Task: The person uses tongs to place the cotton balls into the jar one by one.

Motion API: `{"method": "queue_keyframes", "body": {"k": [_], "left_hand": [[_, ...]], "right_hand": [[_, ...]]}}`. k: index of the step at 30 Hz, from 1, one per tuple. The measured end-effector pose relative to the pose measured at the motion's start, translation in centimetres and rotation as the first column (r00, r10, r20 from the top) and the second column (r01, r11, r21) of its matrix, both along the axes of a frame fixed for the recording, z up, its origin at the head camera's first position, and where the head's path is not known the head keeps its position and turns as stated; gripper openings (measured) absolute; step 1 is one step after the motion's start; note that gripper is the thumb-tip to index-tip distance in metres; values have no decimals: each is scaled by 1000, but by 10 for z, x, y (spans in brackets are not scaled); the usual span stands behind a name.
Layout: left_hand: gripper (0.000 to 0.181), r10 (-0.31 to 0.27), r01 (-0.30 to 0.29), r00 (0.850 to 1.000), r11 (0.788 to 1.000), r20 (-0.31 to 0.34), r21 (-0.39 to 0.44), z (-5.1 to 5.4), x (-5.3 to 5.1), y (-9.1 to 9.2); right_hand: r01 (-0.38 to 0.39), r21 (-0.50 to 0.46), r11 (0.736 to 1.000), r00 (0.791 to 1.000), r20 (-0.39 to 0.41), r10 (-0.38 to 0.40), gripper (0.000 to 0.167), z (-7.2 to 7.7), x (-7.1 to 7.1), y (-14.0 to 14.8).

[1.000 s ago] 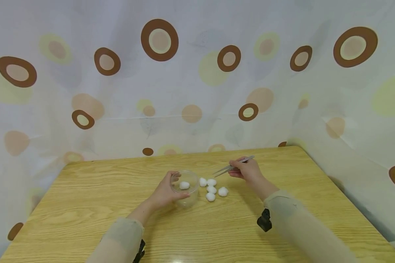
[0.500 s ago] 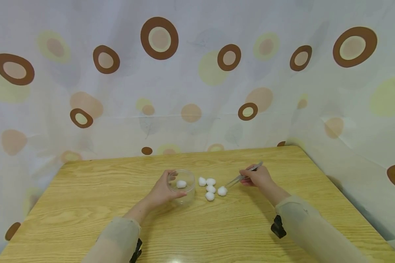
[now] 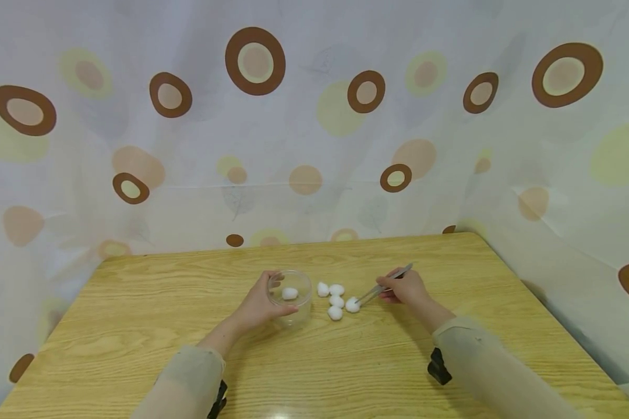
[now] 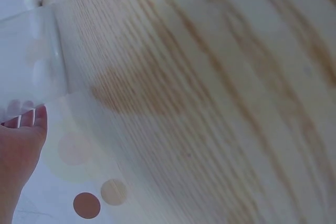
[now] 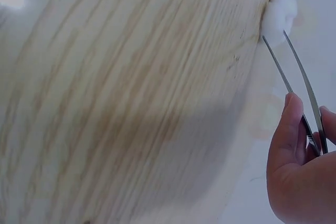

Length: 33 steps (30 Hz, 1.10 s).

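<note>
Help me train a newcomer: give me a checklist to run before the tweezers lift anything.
1. Container upright and steadied: ok, the left hand curls round its side.
2. Tweezers held: ok, in the right hand.
3. Tips at the rightmost white ball: ok, they reach it in the head view.
4. Ball firmly pinched: cannot tell; the tips stand apart in the right wrist view, contact unclear.
5. Ball separate from its neighbours: ok, a slim gap shows in the head view.

Cloth-walled workspace; patterned drapes [image 3: 293, 128], wooden tabletop [image 3: 314, 372]
</note>
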<state>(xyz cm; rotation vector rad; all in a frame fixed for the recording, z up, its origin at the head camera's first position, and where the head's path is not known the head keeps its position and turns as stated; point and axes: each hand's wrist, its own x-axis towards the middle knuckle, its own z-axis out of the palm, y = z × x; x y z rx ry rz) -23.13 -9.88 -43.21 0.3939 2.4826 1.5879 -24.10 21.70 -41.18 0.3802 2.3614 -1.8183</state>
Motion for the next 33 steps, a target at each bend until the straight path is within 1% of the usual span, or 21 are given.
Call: {"method": "queue_keyframes", "body": {"k": [8,13,20,23,29,33], "left_hand": [[85,3,-3,1000,1000,-10,-10,-1,-1,0],[85,-1,1,1000,1000,-14,-12,-1,-1,0],[85,4,-4,1000,1000,-14,-13,-3,-1,1],[86,6,-7,1000,1000,-13,-13,-3,-1,1],[86,6,-6,1000,1000,-14,-9,-2,-1,0],[85,4,-4,1000,1000,-10,-5,-2,0,0]], "right_hand": [[22,8,1000,999,-36,-22,15,-2,-1,-12],[33,2,999,998,-58,-33,11,-2,0,-16],[45,-57,997,995,-81,-50,9,1,1,-13],[50,-97,994,994,-89,-59,8,3,1,-9],[72,-173,982,994,-65,-84,7,6,0,-1],[79,-207,975,994,-57,-93,8,9,0,2]]}}
